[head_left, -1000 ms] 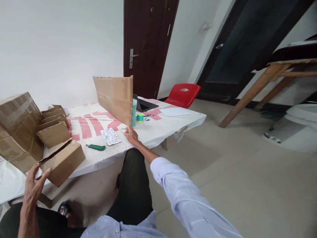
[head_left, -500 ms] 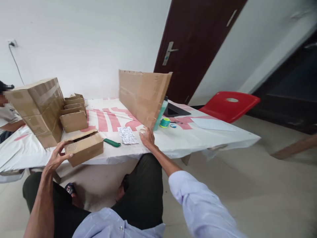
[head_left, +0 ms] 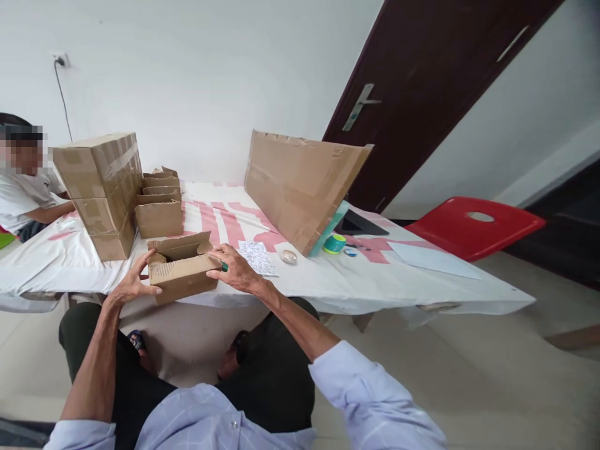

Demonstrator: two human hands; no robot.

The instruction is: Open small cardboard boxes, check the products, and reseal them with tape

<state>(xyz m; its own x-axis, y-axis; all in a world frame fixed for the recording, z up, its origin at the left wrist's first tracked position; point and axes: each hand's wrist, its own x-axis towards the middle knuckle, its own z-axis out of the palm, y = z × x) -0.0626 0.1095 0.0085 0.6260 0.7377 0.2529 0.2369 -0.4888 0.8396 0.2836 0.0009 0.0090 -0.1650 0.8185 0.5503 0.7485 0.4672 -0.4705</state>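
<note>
A small brown cardboard box (head_left: 185, 277) with its top flap raised sits at the table's front edge. My left hand (head_left: 134, 282) grips its left end, thumb along the near side and fingers at the top corner. At the opposite end, my right hand (head_left: 237, 269) holds the box by its right top corner. A bit of a green-handled knife (head_left: 224, 267) shows behind my right fingers; the rest is hidden. Just right of that hand lie a printed sheet (head_left: 257, 258) and a roundish clear-and-brown object (head_left: 289, 257), perhaps a tape roll.
Stacked taped cartons (head_left: 100, 194) and several open small boxes (head_left: 158, 219) stand at left. A large upright cardboard panel (head_left: 300, 187), a teal tape roll (head_left: 334, 244) and a white sheet (head_left: 434, 259) are to the right. A red chair (head_left: 473, 228) stands beyond. Another person (head_left: 28, 187) sits far left.
My right hand has left the roundish object by the panel and moved left onto the box. The box's flap now stands up. The view has shifted, revealing more of the other person.
</note>
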